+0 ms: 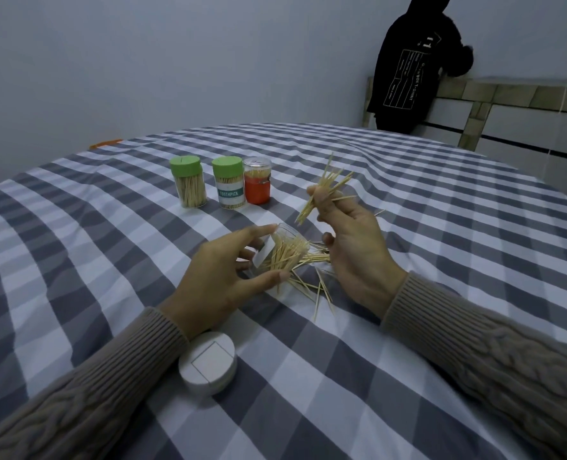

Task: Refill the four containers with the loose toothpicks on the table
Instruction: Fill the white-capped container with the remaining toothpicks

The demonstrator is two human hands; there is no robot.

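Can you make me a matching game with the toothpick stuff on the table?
Things:
1. white lid
2. orange container
3. clear container
4. toothpick bunch

Where or how:
A. pinched in the right hand, raised off the table
B. flat on the cloth by the left sleeve
C. tipped on its side in the left hand, toothpicks poking out
D. upright beside a green-lidded container

Pairs: 1-B, 2-D, 3-C, 4-A
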